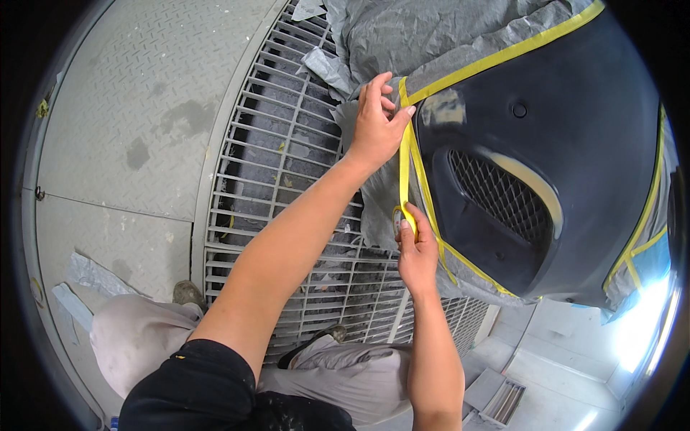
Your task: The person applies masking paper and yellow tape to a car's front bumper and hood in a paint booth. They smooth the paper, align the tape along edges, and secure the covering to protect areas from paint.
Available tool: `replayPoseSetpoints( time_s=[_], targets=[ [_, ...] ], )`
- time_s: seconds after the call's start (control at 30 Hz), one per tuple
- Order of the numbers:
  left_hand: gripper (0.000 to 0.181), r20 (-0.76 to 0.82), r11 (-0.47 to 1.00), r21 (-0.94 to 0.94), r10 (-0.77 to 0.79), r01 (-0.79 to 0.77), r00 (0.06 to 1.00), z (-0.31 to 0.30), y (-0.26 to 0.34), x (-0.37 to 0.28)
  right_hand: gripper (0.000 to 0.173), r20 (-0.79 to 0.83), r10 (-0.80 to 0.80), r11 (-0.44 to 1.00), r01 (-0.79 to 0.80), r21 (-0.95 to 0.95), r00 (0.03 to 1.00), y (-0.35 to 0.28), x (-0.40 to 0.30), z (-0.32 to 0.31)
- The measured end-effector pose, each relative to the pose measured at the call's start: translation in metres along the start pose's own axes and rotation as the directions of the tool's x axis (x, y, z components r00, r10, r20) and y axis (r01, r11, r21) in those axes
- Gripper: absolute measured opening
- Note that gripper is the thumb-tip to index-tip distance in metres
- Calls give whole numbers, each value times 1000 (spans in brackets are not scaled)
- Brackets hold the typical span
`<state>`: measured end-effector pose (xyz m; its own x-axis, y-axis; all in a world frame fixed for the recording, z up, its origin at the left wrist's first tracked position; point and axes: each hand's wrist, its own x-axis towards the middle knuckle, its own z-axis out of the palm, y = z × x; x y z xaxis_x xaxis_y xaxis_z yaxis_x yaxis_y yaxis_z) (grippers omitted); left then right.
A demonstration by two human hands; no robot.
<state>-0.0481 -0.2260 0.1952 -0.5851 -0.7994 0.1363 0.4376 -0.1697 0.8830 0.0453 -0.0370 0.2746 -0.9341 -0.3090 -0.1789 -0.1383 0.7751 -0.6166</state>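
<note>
A dark car bumper (pixel 582 124) with a mesh grille (pixel 501 196) is bordered by yellow masking tape and grey masking paper (pixel 409 37). My right hand (pixel 418 248) grips a roll of yellow masking tape (pixel 398 221) left of the grille. From the roll a strip of tape (pixel 404 167) runs up to my left hand (pixel 380 121). My left hand has its thumb against the strip near the bumper's corner, its fingers partly curled over the paper. Beside the thumb, the bumper bears a sanded, pale patch (pixel 443 109). Another pale band (pixel 531 180) curves along the grille's edge.
Beneath the bumper lies a metal floor grating (pixel 291 124) with paper scraps. To its left are tread-plate floor panels (pixel 135 97) with torn masking paper (pixel 102 272). My bent knees are below. A bright light shines at the right, above a wall fixture (pixel 496 396).
</note>
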Motion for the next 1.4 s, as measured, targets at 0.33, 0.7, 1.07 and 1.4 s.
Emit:
replayPoseSetpoints(
  time_s=[0.33, 0.7, 1.07, 1.4],
  targets=[
    [48, 52, 846, -181, -502, 502, 864, -44, -36, -52, 34, -35, -127, 982, 131, 135, 991, -23, -17, -13],
    [19, 795, 294, -127, -541, 947, 274, -77, -26, -93, 36, -54, -129, 938, 139, 318, 990, -35, -53, -62],
    [19, 816, 312, -200, -472, 929, 335, -43, 6, -106, 33, 21, -19, 972, 13, 235, 1000, -1, -79, -97],
    [10, 627, 690, 39, -580, 723, 519, -18, 22, -123, 32, 35, -121, 954, 106, 279, 992, 22, -79, -119]
  ],
)
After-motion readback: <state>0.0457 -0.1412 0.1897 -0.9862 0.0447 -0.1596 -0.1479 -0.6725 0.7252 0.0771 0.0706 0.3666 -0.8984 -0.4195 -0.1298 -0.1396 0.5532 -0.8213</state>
